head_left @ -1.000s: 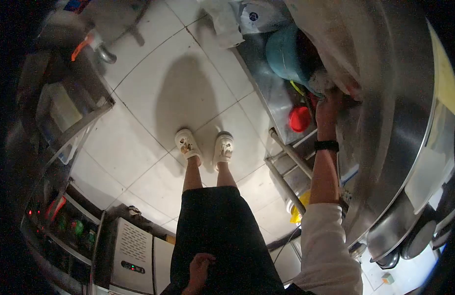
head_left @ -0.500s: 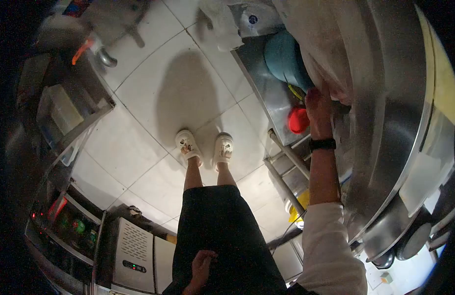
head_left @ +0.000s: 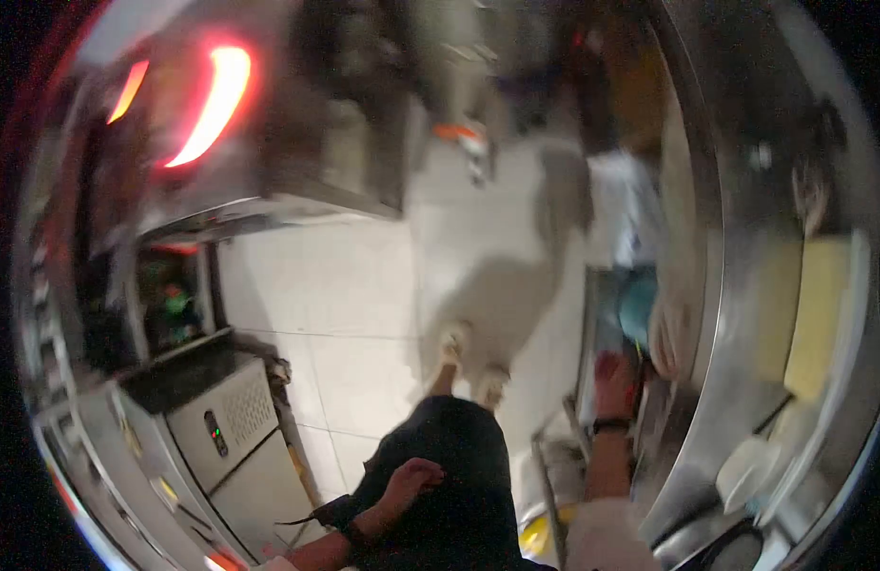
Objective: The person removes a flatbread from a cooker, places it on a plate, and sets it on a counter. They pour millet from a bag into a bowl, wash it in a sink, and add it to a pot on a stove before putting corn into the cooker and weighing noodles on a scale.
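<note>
My right hand (head_left: 613, 385), smeared by motion, reaches down to the low metal shelf under the counter. It is beside a teal rounded container (head_left: 636, 309) and a pale hanging sheet or bag (head_left: 670, 333). A reddish tint shows around its fingers, but I cannot make out whether they hold anything. My left hand (head_left: 413, 483) hovers in front of my dark apron or skirt (head_left: 454, 457), with nothing visible in it and its fingers loosely bent and apart.
To the right runs a long steel counter (head_left: 721, 381) with a yellow board or tray (head_left: 825, 314) on it. A white cabinet with a lit display (head_left: 215, 433) stands at left. Beyond my feet lies white tiled floor (head_left: 364, 285). Further off, a blurred orange-handled item (head_left: 470, 141) shows.
My view has swung left and up, bringing the left-side equipment and a glowing red light into sight. My left hand has risen a little; my right hand stays by the low shelf.
</note>
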### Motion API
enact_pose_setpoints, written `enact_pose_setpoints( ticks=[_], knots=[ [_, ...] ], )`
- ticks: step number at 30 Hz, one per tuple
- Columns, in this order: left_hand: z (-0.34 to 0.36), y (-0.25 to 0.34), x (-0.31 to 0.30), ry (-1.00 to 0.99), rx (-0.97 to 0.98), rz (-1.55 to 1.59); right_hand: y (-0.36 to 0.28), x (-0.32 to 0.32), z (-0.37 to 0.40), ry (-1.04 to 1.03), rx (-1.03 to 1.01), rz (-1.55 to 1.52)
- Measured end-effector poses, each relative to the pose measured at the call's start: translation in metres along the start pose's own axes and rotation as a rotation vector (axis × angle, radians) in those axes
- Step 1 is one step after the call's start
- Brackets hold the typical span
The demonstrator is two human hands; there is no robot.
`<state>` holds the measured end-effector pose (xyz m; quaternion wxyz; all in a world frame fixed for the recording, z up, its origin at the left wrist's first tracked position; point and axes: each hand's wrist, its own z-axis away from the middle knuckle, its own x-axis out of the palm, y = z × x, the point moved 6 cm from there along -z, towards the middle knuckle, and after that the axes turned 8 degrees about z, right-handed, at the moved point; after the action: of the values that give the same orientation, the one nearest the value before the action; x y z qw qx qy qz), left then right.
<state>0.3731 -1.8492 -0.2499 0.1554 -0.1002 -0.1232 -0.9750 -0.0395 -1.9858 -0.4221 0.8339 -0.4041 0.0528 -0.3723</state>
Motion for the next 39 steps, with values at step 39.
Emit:
enact_pose_setpoints(
  ticks=[39],
  knots=[
    [0.393,-0.14,-0.937,0.85,1.327,1.794,0.316,0.587,0.774,-1.412,0.221,1.397]
  ],
)
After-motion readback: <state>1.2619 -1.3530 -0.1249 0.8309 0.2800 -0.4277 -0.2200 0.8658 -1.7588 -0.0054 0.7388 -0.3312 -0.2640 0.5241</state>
